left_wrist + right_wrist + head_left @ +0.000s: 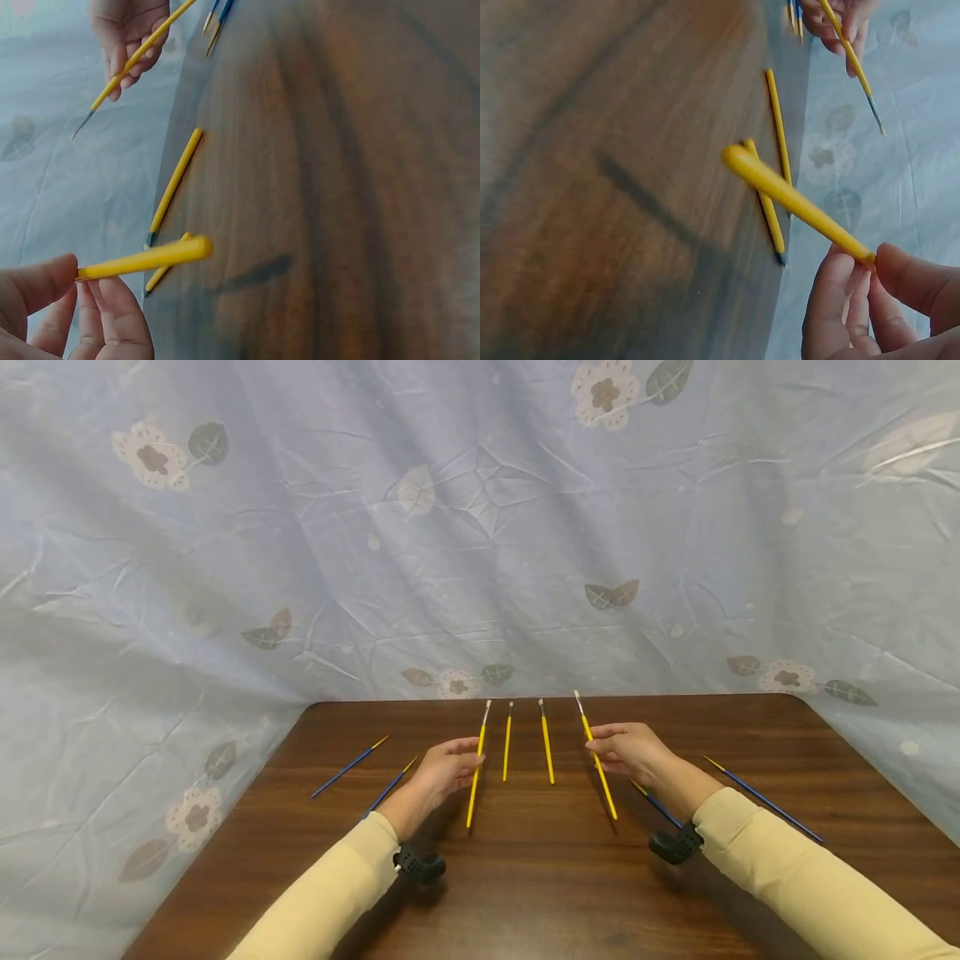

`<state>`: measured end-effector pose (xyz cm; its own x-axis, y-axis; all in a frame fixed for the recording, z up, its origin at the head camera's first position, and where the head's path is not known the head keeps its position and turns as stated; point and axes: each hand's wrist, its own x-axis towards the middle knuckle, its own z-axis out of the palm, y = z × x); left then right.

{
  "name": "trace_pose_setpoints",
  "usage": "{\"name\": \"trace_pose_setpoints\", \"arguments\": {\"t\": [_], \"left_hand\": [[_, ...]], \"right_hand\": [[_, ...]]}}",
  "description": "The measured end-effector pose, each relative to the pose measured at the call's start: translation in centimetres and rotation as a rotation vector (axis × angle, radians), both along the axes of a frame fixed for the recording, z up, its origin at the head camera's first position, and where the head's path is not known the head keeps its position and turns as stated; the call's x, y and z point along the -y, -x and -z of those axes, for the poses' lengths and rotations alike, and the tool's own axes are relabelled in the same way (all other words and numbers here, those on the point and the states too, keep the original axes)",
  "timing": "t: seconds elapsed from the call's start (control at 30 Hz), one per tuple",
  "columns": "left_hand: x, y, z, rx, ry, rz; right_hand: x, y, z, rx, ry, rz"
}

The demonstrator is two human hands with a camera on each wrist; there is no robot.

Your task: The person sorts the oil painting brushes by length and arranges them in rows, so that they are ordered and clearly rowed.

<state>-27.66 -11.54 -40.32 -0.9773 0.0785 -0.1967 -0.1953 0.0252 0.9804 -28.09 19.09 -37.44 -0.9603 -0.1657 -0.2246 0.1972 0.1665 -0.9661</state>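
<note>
My left hand (pixel 447 768) pinches a yellow-handled paintbrush (pixel 476 781) between thumb and fingers, its bristles pointing away from me. A second yellow paintbrush (pixel 600 768) is pinched the same way by my right hand (pixel 630 750). Shadows on the wood below show both brushes held above the tabletop. Between the hands, two more yellow paintbrushes, a left one (pixel 507 747) and a right one (pixel 547 750), lie apart on the table. In the left wrist view, the held brush's rounded handle end (pixel 196 247) faces the camera; the right wrist view likewise shows a handle end (pixel 739 159).
Blue-handled paintbrushes lie outside the hands: two on the left, one far out (pixel 348 767) and one by the left wrist (pixel 392 787); two on the right, one partly behind the right wrist (pixel 658 805) and one farther out (pixel 765 799). A flowered cloth (pixel 480 568) hangs behind the brown table (pixel 540 893).
</note>
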Motion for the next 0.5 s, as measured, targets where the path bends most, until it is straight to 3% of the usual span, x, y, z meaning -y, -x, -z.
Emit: {"name": "trace_pose_setpoints", "arguments": {"t": [0.5], "left_hand": [[-0.7, 4.4, 0.3, -0.019, 0.095, -0.092]], "right_hand": [[0.8, 4.5, 0.9, 0.053, -0.029, 0.123]]}}
